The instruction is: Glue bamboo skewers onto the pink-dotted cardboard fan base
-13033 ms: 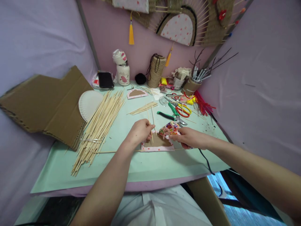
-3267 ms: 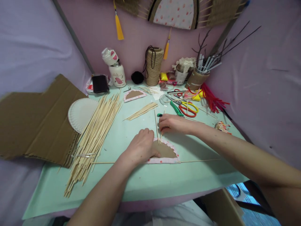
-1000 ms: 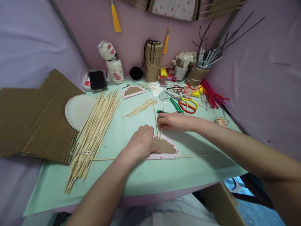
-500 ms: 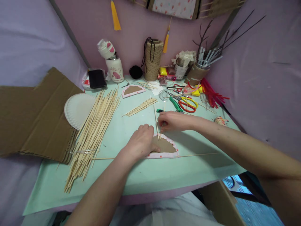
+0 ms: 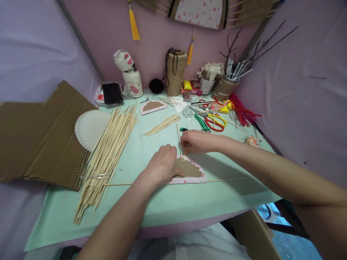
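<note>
A cardboard half-circle edged with pink spotted fabric lies flat, its straight side toward me. My left hand holds its left part down, thumb stretched across the cardboard and fingers over the far edge. With pinched fingers, my right hand grips a thin bamboo stick whose lower end meets the cardboard near the curved rim. Just left of it, another bamboo stick rests with its end on the same rim. A long thin stick extends sideways from the piece's right corner.
On the left lie a large bundle of bamboo sticks, a paper plate and corrugated cardboard. Farther back are a smaller stick pile, a second fabric-edged half-circle, scissors, a twine spool and a bottle.
The camera view has tilted slightly, so everything sits a little lower in the picture. Both hands keep nearly the same places on the half-circle and the stick.
</note>
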Tool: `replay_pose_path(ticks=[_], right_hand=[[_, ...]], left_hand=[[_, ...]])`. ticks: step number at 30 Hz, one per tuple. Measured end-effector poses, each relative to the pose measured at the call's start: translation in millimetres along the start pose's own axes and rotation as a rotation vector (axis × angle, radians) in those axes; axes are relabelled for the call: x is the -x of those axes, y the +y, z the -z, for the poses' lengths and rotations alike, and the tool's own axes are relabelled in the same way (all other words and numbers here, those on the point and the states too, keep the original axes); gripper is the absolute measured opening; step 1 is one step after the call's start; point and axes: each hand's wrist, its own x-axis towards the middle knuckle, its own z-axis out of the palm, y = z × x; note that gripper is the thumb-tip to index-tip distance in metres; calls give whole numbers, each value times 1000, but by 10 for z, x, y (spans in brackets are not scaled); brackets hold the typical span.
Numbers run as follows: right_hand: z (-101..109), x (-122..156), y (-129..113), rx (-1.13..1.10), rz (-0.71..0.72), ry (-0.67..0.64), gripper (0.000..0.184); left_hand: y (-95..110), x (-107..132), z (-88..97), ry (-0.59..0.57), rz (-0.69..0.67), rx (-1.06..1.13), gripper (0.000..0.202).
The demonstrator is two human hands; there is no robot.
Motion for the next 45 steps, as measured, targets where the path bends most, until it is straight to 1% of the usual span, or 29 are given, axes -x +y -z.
replay_pose_path(ticks=[10,20,26,30,37,45], right_hand=[[-2,-40,18,33,20,-28,12],[50,-66,-17,70,10,-83,17],[58,-59,-29,61,-5,-88,18],[39,-55,-6,60,2,-71,18],[-1,-54,55,15,28,-53,17],[2,-56,46,20,35,-58,14]], left_hand=[[3,5,3,6,-8,-10,42],[17,7,7,-2,13,-14,42],[2,8,6,-7,22,1,41],[12,9,7,1,8,-5,41],[26,9,20,-11,25,-4,42],[30,-4,16,-11,43,4,42]])
